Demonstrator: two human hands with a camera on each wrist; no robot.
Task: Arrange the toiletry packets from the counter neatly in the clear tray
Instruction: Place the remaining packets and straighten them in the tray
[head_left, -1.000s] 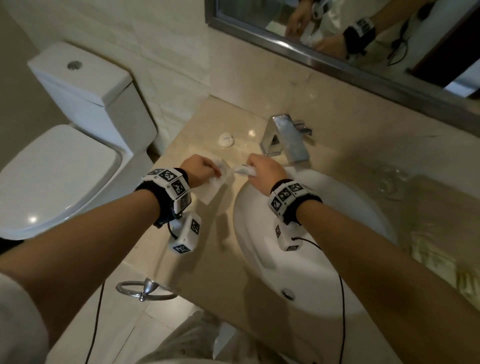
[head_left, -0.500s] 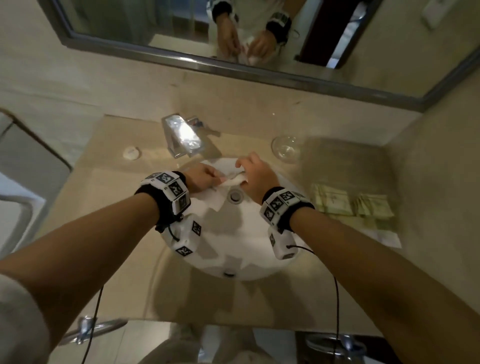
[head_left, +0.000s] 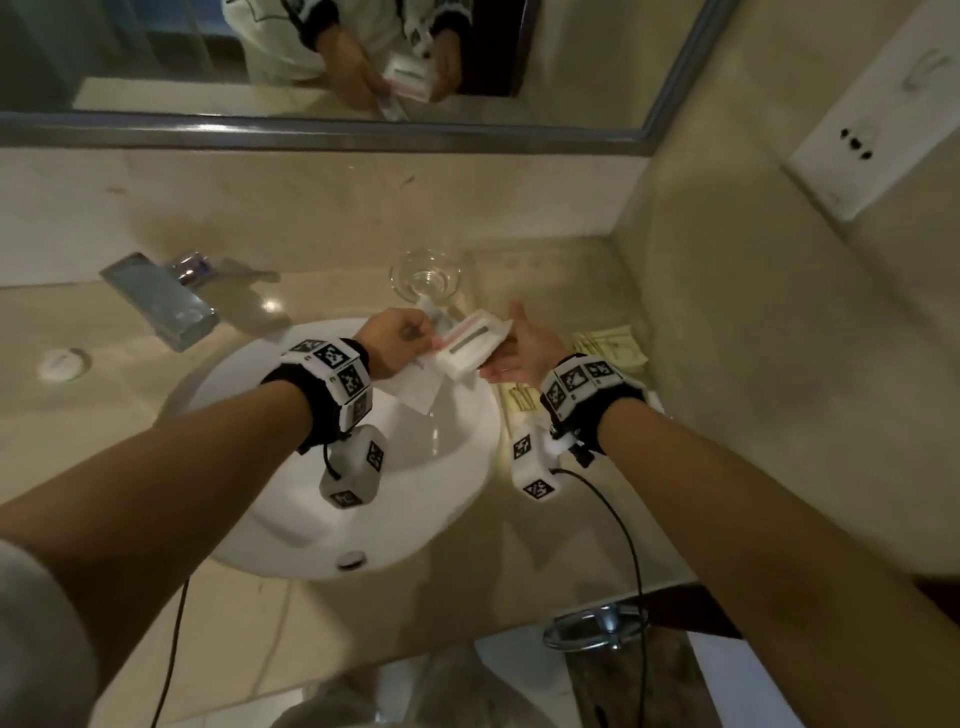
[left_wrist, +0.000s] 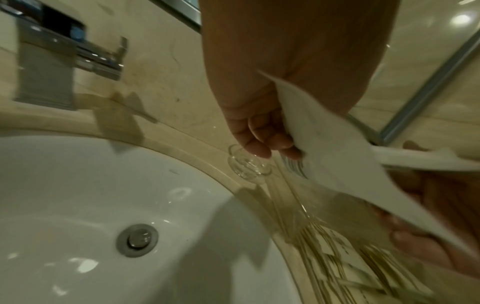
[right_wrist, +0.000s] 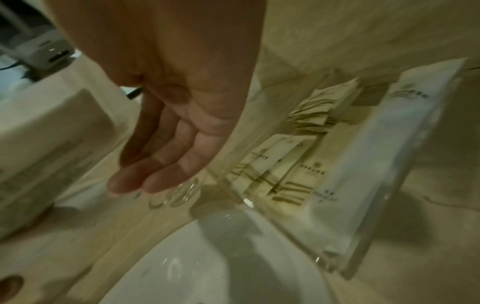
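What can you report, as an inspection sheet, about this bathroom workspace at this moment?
Surface: beige stone counter around a white basin.
Job's things: white packets held above the basin's far edge; clear tray on the counter right of the basin, with striped packets inside.
Clutter: empty drinking glass near the tray; small white round item at far left.
Grippers: left hand grips the white packets; right hand is flat, fingers straight, beside them.
Cables: black cables hang from both wrist cameras.
Surroundings: faucet, mirror, wall socket plate.
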